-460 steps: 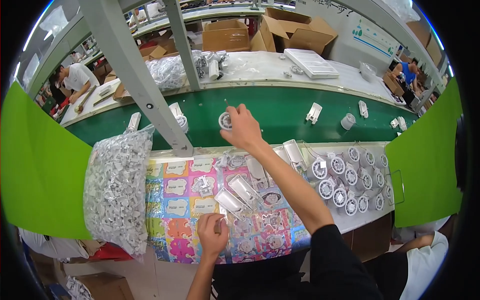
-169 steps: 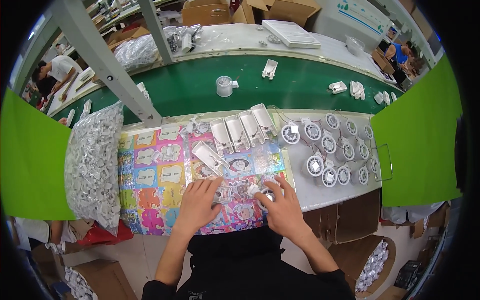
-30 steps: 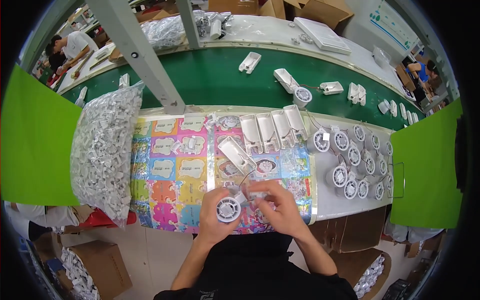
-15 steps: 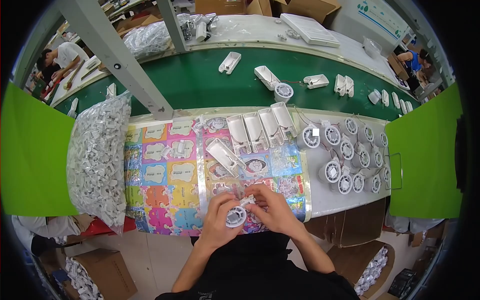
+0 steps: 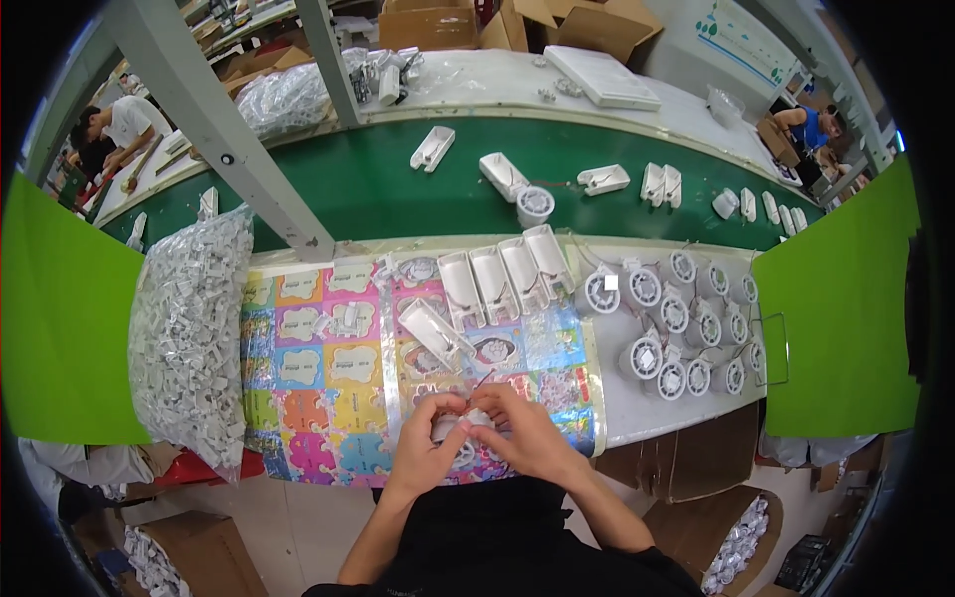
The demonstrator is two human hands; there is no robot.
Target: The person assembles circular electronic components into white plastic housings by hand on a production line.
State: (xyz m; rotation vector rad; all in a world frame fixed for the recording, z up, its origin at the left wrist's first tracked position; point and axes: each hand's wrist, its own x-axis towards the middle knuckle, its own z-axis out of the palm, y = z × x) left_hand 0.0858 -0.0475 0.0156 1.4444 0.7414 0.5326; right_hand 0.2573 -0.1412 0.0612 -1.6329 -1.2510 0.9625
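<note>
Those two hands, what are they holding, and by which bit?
The left hand holds a round white part by its side. The right hand is up against it too, but its exact hold is hidden.

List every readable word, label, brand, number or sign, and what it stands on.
None is legible.
Multicoloured glossy patterned sheet: printed labels too small to read.
White flat panel with green drop shapes: print too small to read.
Black cloth shirt: pale marks, blurred and cut off.
</note>
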